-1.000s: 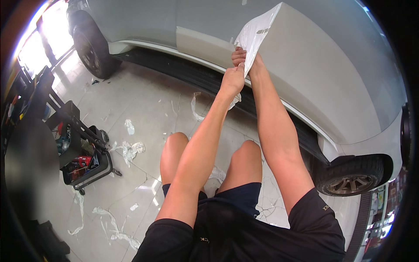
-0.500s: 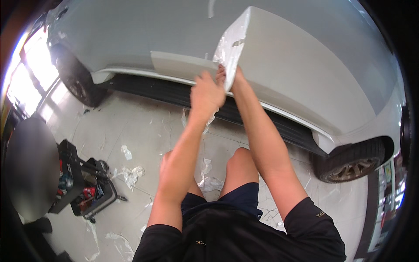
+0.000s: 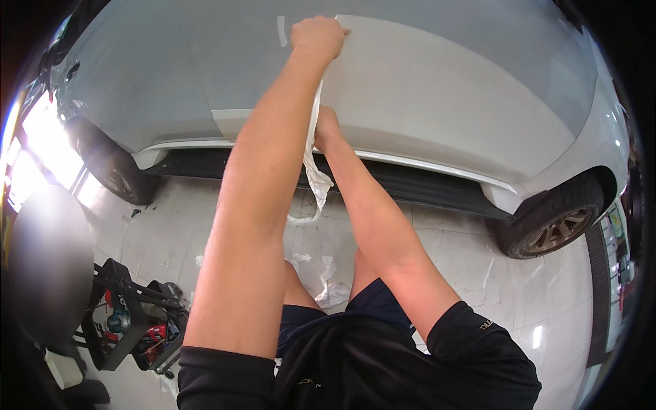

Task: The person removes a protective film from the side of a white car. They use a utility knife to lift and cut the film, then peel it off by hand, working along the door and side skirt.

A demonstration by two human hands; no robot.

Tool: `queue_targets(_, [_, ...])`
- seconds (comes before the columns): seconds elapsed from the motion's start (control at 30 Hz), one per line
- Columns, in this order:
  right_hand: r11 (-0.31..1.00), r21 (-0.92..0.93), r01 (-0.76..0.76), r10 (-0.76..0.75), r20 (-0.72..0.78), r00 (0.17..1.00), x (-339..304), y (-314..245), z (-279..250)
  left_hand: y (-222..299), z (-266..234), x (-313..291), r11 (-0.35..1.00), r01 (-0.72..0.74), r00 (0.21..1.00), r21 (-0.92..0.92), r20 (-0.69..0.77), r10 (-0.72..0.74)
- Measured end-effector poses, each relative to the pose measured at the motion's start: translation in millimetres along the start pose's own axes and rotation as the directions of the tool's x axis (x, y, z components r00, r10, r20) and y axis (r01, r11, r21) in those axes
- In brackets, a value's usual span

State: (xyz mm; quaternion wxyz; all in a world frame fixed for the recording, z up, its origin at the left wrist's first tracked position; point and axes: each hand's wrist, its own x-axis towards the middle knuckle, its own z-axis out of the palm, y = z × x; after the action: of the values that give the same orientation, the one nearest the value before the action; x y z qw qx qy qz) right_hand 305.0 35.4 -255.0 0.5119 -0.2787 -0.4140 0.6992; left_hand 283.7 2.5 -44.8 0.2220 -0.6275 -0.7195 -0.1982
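Light-tiled flooring (image 3: 178, 222) spreads out beneath a grey-sided car (image 3: 164, 85) on my feed, and I take the big pale sheet (image 3: 451, 109) on the car's lower side as my landmark. It lies against the bodywork, its curved upper edge meeting the grey. I have the left hand (image 3: 318, 37) at the sheet's upper left corner, its fingers curled in and one fingertip touching that corner; whether the corner is pinched between them or merely pressed, I cannot tell. My right hand (image 3: 328, 128) is lower down, by the sheet's left edge. Its fingers are turned away from my camera, so I cannot tell how far open they are or what they hold. A crumpled white strip (image 3: 318, 181) runs down just beside that hand and dangles below the sheet, curling at its end.

Left of the sheet, partly behind my left forearm, I see a smaller pale piece (image 3: 227, 121) on the car; a short tape-like strip (image 3: 281, 31) sits beyond the sheet's upper left corner. Below the sheet runs a dark running board (image 3: 424, 188), with a wheel (image 3: 555, 229) to the sheet's lower right. White scraps (image 3: 333, 292) lie on the floor below it.
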Motion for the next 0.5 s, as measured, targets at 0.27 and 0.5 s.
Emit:
queue_targets(0.27, [0.887,-0.46,0.032,-0.119,-0.161,0.98,40,13,-20,-14,23,-12,0.998,-0.051,0.999,-0.043,-0.019,0.05])
queue_targets(0.5, [0.833,-0.541,0.115,-0.209,-0.115,0.971,75,37,-34,-11,28,-29,0.99,-0.13,0.991,-0.054,0.006,0.13])
